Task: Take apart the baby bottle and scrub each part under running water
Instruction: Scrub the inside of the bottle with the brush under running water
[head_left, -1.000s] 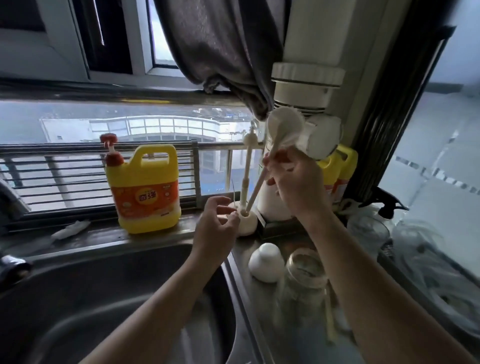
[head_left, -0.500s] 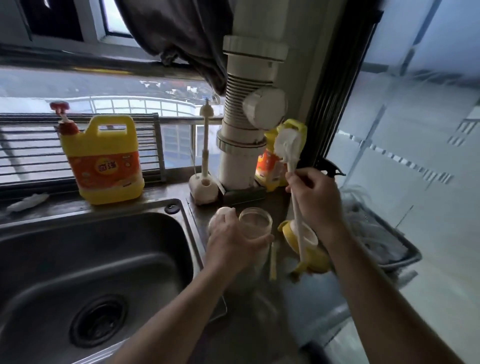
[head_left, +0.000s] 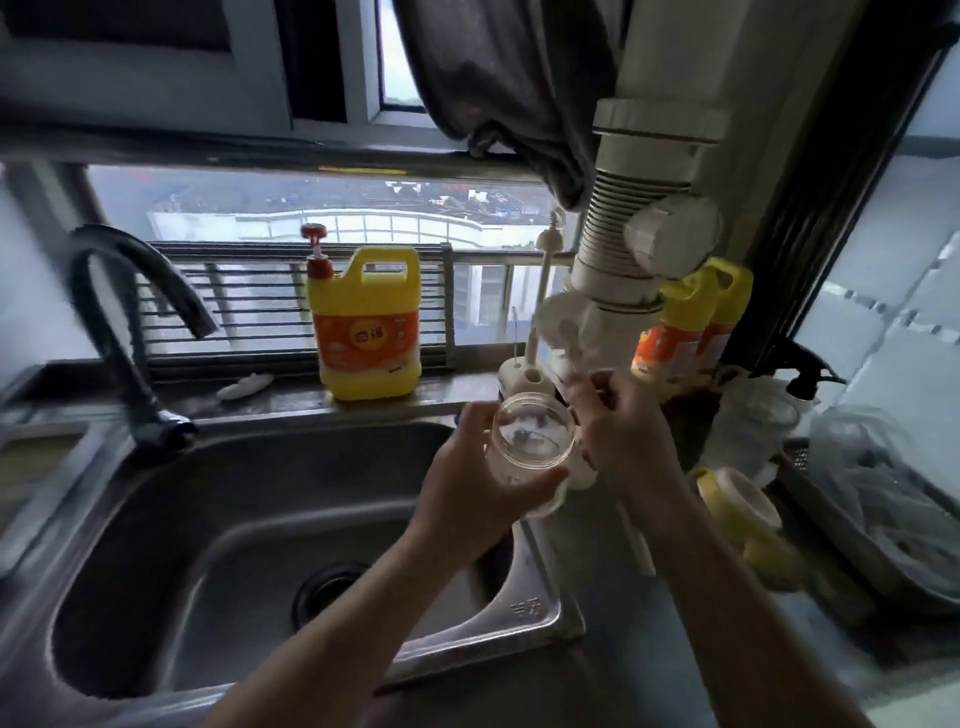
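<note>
Steel sink (head_left: 156, 519), 7 to 9 o'clock of the frame: basin lying at 8 o'clock of the work, placed to catch rinse water; drain uncovered.

White drain pipe (head_left: 623, 249), 1 o'clock: fixed background, no part in the task.

Curved faucet (head_left: 130, 374), 9 o'clock: spout turned over the basin, no stream visible. Bottle well apart from it, so rinsing judged not yet begun.

Yellow detergent jug (head_left: 369, 332), 11 o'clock on the sill, within reach behind the basin.

Left hand (head_left: 467, 493), just below centre: fingers and thumb wrapped round the clear bottle body (head_left: 530, 447). Bottle held in the air above the sink's right rim, mouth tilted up toward 1 o'clock, presumably to give a brush a straight path in.

Right hand (head_left: 623, 436), at 3 o'clock of the bottle and just beside it: fingers curled, apparently pinching the handle of a bottle brush (head_left: 558, 332). Brush head blurred at 12 o'clock of the bottle, outside the mouth; exact grip hard to tell.

Yellow screw collar (head_left: 727, 499), 4 o'clock on the counter, already off the bottle.

Brush stand (head_left: 519, 382), 12 o'clock behind the bottle, keeping a second, thinner brush upright.
</note>
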